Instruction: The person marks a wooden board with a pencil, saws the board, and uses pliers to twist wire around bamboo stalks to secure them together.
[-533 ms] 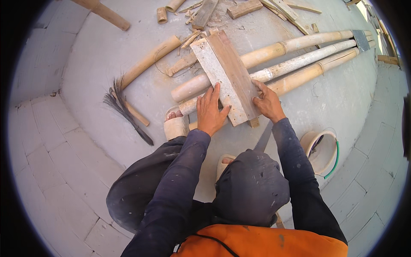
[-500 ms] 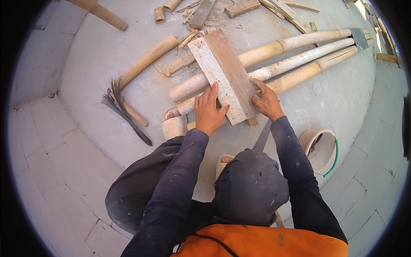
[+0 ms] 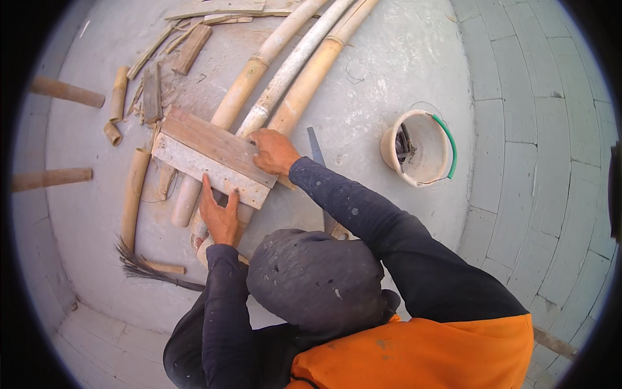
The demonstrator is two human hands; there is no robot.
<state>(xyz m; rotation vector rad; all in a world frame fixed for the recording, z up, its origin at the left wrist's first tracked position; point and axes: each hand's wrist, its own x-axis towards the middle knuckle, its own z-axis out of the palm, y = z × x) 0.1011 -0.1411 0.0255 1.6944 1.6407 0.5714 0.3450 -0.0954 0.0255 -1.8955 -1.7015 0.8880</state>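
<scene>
A brown wooden plank (image 3: pixel 210 144) and a pale, speckled board (image 3: pixel 194 170) lie edge to edge across several bamboo poles (image 3: pixel 288 61); I cannot tell whether they are fastened together. My left hand (image 3: pixel 220 217) touches the near edge of the pale board, its index finger and thumb stretched apart. Bent over the plank's right end, the fingers of my right hand (image 3: pixel 274 152) grip it. The blade of a handsaw (image 3: pixel 315 146) shows just beyond my right forearm, which hides part of it.
A whitish bucket (image 3: pixel 431 152) with a green-covered handle and dark pieces inside stands to the right. Wood scraps (image 3: pixel 192 48) and bamboo offcuts (image 3: pixel 118 94) litter the far left. A bundle of dark wires (image 3: pixel 155 272) lies near a bamboo length (image 3: pixel 135 198).
The view has swung round, so the poles now run away toward the top and the bucket appears higher. Both hands remain at the boards.
</scene>
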